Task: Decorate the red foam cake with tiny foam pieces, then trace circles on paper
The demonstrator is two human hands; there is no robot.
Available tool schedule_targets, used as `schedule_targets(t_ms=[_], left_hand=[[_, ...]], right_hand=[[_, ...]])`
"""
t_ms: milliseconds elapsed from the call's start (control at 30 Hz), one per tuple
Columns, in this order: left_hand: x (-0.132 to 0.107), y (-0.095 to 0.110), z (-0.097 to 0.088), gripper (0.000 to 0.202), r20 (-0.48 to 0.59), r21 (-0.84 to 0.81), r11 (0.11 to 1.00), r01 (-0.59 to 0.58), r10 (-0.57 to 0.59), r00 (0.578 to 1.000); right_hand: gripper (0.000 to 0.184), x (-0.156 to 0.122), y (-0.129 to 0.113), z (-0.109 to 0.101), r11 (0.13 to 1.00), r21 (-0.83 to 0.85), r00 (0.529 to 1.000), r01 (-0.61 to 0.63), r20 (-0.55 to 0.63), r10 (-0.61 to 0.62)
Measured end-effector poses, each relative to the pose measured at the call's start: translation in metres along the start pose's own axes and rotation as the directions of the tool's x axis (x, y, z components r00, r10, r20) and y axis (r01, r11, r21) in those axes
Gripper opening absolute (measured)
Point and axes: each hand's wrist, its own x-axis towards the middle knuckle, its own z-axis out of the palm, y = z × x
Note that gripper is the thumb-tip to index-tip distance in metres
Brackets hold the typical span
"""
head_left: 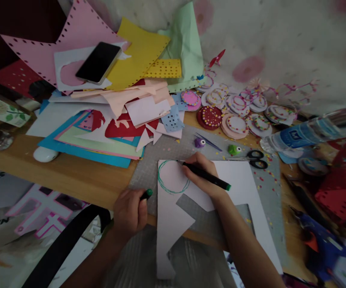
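Observation:
My right hand [204, 174] grips a black marker [207, 177] with a green end, its tip at the upper right of a green drawn circle [173, 192]. The circle is on a white sheet of paper [233, 188] with pieces cut out of it. My left hand [131, 210] is closed around a marker cap [146, 194], whose green end shows above the fingers, left of the sheet. Under the paper lies a grey cutting mat [152, 160]. Black-handled scissors [256, 159] rest at the sheet's upper right edge.
A phone [99, 62] lies on piled coloured paper [92, 156]. Several decorated paper discs [210, 117] stand behind the mat, near small purple [199, 142] and green [234, 149] eyed figures. A plastic bottle [305, 134] and a blue glue gun [319, 240] are at right.

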Motion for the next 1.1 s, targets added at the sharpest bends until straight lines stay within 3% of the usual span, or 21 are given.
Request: schedule_targets(t_ms=[667,900,1100], left_hand=[[0.0,0.0,0.0,0.016,0.008,0.01,1.0,0.002,-0.002,1.0],[0.002,0.0,0.0,0.016,0.006,0.006,1.0,0.0,0.0,1.0],[0.001,0.0,0.0,0.017,0.004,0.009,1.0,0.005,-0.005,1.0]], right_hand=[[0.016,0.004,0.003,-0.016,0.98,0.182,0.99,-0.079,-0.101,0.099],[0.023,0.005,0.002,-0.019,0.961,0.251,0.991,-0.115,-0.039,0.129],[0.021,0.004,-0.003,-0.024,0.957,0.25,0.986,-0.147,0.114,0.121]])
